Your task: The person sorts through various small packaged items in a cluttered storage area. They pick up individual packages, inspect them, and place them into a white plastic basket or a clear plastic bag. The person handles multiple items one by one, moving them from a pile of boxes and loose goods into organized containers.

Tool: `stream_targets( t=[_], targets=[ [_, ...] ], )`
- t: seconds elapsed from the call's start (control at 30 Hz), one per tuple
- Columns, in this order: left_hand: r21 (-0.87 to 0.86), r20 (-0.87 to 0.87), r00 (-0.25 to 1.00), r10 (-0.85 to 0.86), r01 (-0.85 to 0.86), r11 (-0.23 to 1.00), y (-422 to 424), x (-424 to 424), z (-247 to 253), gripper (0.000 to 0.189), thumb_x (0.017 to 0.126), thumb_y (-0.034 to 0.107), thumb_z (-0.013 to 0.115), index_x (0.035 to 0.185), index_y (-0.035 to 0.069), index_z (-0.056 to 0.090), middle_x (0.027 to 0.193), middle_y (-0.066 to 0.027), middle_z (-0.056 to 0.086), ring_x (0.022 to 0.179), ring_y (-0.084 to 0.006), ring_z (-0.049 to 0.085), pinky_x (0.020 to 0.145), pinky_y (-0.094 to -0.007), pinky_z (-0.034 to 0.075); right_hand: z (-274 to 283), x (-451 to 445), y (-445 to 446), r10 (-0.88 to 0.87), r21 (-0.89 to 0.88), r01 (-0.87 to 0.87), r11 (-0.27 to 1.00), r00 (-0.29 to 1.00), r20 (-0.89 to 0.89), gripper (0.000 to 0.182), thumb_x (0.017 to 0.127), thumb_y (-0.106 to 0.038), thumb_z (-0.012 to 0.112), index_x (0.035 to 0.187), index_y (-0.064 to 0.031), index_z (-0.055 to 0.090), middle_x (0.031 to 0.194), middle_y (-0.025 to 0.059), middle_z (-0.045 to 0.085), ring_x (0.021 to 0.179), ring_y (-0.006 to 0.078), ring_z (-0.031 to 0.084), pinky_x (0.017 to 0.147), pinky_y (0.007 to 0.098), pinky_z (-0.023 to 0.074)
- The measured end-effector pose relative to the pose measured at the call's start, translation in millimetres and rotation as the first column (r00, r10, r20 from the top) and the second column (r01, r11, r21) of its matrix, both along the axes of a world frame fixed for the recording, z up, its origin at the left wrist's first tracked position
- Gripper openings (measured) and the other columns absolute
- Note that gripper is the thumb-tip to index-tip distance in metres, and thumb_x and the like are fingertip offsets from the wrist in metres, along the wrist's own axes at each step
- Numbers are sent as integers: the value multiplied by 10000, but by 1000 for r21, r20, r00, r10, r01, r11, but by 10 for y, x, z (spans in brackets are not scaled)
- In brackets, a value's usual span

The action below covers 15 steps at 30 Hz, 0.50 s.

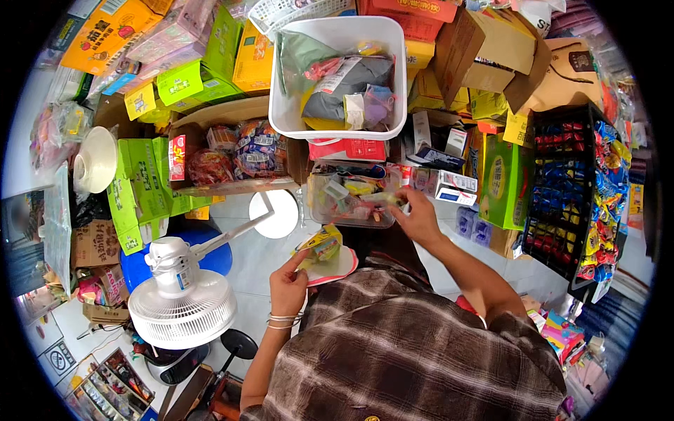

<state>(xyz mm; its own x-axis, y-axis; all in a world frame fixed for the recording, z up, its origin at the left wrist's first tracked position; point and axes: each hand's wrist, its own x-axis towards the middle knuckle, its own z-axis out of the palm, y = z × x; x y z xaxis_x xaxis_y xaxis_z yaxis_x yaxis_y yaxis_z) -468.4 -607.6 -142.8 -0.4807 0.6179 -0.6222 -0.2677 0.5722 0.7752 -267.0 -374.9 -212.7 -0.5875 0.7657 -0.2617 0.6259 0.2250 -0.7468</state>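
Note:
My left hand (pixel 289 281) pinches a yellow and green plastic packet (pixel 323 244) between thumb and index finger. Directly under the packet is a white item with a red edge (pixel 339 266), which I cannot identify. My right hand (pixel 421 218) is at the right side of a clear plastic tub (pixel 321 210). Its thumb and fingers close on a small pale wrapped packet (pixel 387 199) over the tub. Several small wrapped pieces and colourful packets (pixel 360 187) lie inside the tub.
Behind the tub stands a white plastic bin (pixel 338 131) of bags. An open cardboard box (pixel 237 187) of wrapped sweets is left of it. A white fan (pixel 181 310) stands near my left arm, over a blue stool (pixel 216 252). To the right is a black rack (pixel 555 194) of snack packets.

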Motion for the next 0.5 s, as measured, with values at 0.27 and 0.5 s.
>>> stream_targets(
  t=[0.27,0.5],
  targets=[
    [-66,21,995,93,-92,994,-131,13,31,465,810,-114,437,1235,-6,593,1042,-123,659,669,-105,613,555,-246,532,-1281,91,200,175,258,-222,940,965,194,314,786,-53,628,1099,-27,640,1013,181,655,987,379,596,851,415,483],
    [-22,15,994,105,-105,994,-54,13,49,470,804,-112,435,1234,-10,594,1036,-118,662,635,-91,602,562,-235,515,595,-743,756,170,101,-144,984,928,-332,186,877,-181,622,982,-36,673,744,131,655,615,201,637,593,310,488]
  ],
)
